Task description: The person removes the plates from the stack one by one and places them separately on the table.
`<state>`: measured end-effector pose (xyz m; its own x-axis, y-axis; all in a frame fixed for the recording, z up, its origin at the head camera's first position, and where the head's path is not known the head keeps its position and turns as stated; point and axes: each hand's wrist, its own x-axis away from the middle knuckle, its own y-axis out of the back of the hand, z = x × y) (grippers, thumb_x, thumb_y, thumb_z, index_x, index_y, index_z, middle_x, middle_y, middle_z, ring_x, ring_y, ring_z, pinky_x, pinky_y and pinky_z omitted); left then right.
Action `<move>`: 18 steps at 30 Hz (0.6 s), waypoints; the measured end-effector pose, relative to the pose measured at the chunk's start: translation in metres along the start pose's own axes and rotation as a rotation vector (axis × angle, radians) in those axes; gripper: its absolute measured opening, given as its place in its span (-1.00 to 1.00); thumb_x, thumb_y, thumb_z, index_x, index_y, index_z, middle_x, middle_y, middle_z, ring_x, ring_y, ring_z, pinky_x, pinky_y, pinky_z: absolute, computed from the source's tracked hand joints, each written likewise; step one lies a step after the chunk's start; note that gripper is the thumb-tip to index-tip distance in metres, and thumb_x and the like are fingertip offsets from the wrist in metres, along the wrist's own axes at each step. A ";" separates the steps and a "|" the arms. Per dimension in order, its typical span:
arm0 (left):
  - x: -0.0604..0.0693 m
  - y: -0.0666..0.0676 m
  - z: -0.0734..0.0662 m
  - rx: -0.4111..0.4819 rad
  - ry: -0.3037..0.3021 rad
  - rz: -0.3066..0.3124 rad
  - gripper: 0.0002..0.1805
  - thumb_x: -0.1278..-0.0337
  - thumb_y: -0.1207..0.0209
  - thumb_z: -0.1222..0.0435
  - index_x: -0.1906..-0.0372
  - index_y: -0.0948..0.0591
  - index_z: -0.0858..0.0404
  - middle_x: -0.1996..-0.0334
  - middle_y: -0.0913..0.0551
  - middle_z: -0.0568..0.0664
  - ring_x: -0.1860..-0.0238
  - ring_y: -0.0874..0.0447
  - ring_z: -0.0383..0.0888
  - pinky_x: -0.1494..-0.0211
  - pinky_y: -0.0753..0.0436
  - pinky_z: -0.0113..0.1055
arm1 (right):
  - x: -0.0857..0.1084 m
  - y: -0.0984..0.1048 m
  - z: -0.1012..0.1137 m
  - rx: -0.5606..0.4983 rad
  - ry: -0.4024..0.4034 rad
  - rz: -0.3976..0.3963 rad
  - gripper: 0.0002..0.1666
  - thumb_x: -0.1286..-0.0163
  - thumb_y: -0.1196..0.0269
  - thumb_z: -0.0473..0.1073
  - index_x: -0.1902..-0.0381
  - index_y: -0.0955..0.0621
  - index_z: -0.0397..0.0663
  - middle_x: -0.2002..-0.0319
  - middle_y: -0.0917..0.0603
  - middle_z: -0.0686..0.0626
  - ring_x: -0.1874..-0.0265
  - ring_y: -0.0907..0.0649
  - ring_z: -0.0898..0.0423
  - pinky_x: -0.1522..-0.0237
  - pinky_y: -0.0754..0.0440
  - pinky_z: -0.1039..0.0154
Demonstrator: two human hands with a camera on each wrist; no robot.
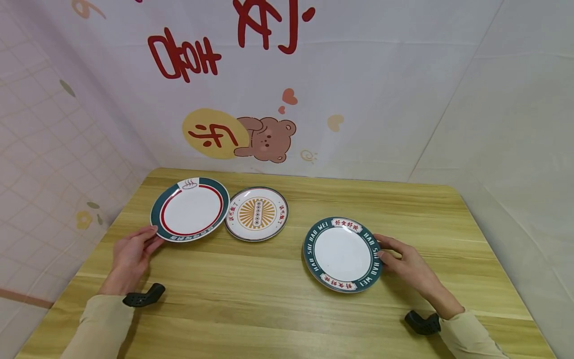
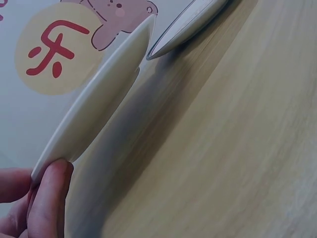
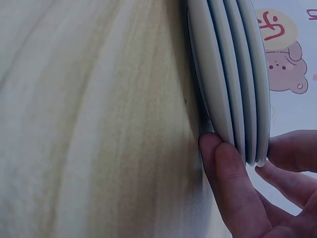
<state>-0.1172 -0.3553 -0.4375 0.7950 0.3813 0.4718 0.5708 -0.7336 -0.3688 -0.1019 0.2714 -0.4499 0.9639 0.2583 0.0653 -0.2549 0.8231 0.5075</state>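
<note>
My left hand (image 1: 133, 252) pinches the near-left rim of a white plate (image 1: 193, 209) with a green border and a red ring. The left wrist view shows this plate's pale underside (image 2: 106, 101) raised off the table, its shadow below. Beside it lies a smaller plate (image 1: 256, 214) with an orange sunburst, partly overlapped by the held one in the head view. At the right, my right hand (image 1: 408, 262) grips the edge of a stack of several plates (image 3: 230, 74), thumb above and fingers low. The top plate (image 1: 343, 254) has a green lettered border.
The plates are over a wooden table (image 1: 269, 309). Behind it hangs a white cloth backdrop (image 1: 372, 99) with a printed bear (image 1: 269, 139) and red characters. Cloth walls (image 1: 515, 149) also stand at both sides.
</note>
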 end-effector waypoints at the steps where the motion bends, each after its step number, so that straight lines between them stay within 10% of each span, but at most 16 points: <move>1: 0.000 0.000 0.000 0.005 0.002 -0.005 -0.78 -0.37 -0.23 0.49 0.34 -0.80 0.22 0.37 -0.75 -0.03 0.33 -0.82 -0.18 0.19 -0.79 -0.33 | 0.000 0.000 0.000 0.000 -0.001 0.001 -0.39 -0.63 -0.14 -0.20 -0.52 -0.34 -0.31 -0.35 -0.45 -0.46 -0.19 -0.59 -0.34 0.04 -0.80 0.15; 18: -0.006 0.007 0.001 0.002 -0.013 -0.038 -0.81 -0.38 -0.21 0.50 0.28 -0.76 0.22 0.37 -0.74 -0.03 0.32 -0.82 -0.19 0.16 -0.79 -0.35 | 0.000 0.000 -0.001 -0.021 0.002 0.006 -0.39 -0.63 -0.14 -0.20 -0.52 -0.33 -0.32 -0.35 -0.44 -0.46 -0.18 -0.59 -0.32 0.04 -0.79 0.17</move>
<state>-0.1177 -0.3615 -0.4439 0.7755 0.4156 0.4752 0.6006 -0.7176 -0.3525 -0.1020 0.2722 -0.4505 0.9622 0.2642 0.0670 -0.2624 0.8319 0.4890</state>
